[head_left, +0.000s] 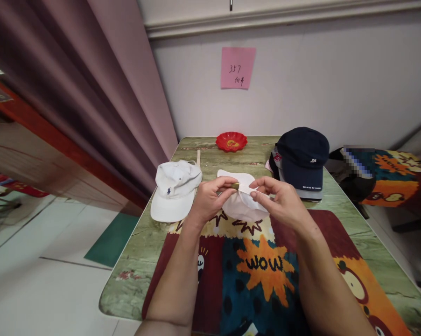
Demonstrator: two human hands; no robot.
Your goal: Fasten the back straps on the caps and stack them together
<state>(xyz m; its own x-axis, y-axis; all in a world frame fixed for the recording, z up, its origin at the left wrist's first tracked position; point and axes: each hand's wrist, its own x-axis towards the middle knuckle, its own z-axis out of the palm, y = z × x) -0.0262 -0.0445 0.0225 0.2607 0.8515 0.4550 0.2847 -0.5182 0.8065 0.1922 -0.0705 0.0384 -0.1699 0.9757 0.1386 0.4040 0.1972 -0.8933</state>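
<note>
A white cap (245, 207) is held between my hands over the upper edge of a colourful mat (259, 298). My left hand (214, 196) pinches a small brass-coloured buckle at the cap's strap. The fingers of my right hand (275, 196) are closed on the white strap, just right of the buckle. To the left, another white cap (177, 189) with a small dark blue logo lies on the table, its strap sticking up at the back. A navy cap (303, 154) tops a stack of caps at the right.
A red scalloped dish (231, 141) sits at the back of the green wood-patterned table (133, 266). A pink note (237, 68) is stuck on the wall. Purple curtains hang at the left. At the right stands another patterned surface with a dark bag beside it.
</note>
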